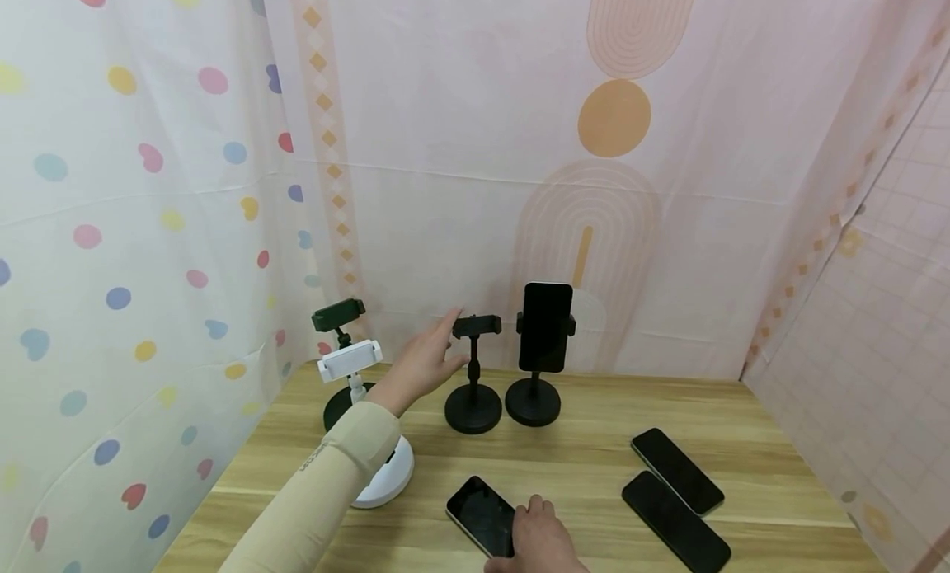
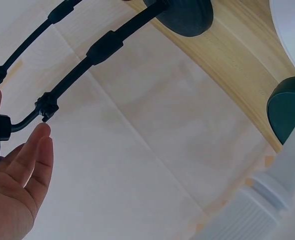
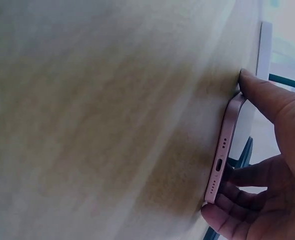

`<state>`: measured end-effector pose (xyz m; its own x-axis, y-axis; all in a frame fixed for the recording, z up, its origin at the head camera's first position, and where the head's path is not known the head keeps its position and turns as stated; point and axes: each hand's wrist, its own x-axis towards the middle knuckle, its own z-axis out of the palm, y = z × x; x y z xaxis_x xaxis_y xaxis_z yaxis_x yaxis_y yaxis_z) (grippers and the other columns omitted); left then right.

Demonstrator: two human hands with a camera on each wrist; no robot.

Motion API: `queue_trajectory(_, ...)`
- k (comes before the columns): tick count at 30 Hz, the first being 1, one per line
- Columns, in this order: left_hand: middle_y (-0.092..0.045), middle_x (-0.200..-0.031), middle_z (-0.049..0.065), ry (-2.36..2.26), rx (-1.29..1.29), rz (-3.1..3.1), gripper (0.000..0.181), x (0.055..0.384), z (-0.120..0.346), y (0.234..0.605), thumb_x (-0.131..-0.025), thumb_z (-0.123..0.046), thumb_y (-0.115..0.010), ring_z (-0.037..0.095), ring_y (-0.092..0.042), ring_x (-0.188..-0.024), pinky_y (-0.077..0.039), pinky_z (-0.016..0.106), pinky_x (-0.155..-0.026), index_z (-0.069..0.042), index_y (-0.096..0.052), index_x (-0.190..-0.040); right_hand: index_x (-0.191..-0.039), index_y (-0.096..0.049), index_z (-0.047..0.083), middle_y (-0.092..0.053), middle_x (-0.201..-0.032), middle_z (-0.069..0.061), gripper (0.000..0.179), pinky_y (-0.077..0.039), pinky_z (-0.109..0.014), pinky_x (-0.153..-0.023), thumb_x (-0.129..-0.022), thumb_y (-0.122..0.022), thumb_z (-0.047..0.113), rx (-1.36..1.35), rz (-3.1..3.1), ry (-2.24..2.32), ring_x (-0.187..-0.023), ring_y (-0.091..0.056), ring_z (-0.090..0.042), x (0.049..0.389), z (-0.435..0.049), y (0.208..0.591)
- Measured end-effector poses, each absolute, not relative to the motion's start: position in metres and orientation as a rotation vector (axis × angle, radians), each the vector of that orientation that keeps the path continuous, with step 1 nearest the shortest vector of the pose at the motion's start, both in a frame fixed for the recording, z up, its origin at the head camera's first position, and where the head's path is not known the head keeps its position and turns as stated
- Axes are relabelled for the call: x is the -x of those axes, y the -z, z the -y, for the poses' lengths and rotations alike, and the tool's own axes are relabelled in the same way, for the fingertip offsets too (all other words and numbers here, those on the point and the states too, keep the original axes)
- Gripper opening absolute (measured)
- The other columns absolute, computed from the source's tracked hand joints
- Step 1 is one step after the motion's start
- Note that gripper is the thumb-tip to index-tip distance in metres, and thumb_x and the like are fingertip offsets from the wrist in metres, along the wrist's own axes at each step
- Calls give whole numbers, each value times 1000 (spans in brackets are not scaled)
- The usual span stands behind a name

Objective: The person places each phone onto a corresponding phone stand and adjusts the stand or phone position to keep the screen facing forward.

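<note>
My left hand (image 1: 425,365) reaches to the left end of the clamp on a black phone stand (image 1: 473,396). In the left wrist view the left hand (image 2: 20,185) has its fingers loosely extended beside the clamp (image 2: 1,127), partly cut off by the frame edge; firm contact is not visible. Down at the front, my right hand (image 1: 543,538) grips a smartphone (image 1: 481,511) lying screen up on the table. From the right wrist, the right hand (image 3: 282,165) spans the pink-edged phone (image 3: 220,160), thumb at one side edge and fingers at the other.
Another black stand (image 1: 533,404) holds an upright phone (image 1: 546,326). A white stand (image 1: 350,360) and a dark green stand (image 1: 338,315) stand at the left, partly behind my sleeve. Two dark phones (image 1: 679,470) (image 1: 675,522) lie at the right of the wooden table (image 1: 594,457). Patterned curtains (image 1: 445,144) surround it.
</note>
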<state>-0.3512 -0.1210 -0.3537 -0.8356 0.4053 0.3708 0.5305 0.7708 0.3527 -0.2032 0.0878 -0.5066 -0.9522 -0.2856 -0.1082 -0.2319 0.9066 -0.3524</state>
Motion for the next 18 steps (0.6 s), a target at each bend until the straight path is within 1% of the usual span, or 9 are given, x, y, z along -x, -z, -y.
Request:
queue_trajectory(4,-49,-144,18,651,722,2686,82,350,122,355,-93,-23,-72,29,-64,-110,-52,47,-87,-9,-23,-158,-92,-61,-10,-45,-86,-14,67,-48,-37,-63,-73,-83,50,381,-2892,545,-75,-43,-25,204,-86,505)
queue_trajectory(11,-52,-141,18,641,711,2692,81,351,123,357,-94,-24,-71,29,-64,-110,-52,48,-87,-9,-23,-158,-90,-62,-9,-45,-84,-13,63,-48,-38,-62,-72,-83,48,384,-2882,556,-74,-43,-24,207,-87,505)
queue_trajectory(18,-49,-146,18,651,695,2717,80,350,124,357,-95,-25,-69,30,-64,-110,-51,48,-90,-9,-22,-158,-89,-62,-8,-46,-82,-11,63,-48,-37,-62,-70,-83,48,399,-2913,560,-71,-43,-22,207,-88,507)
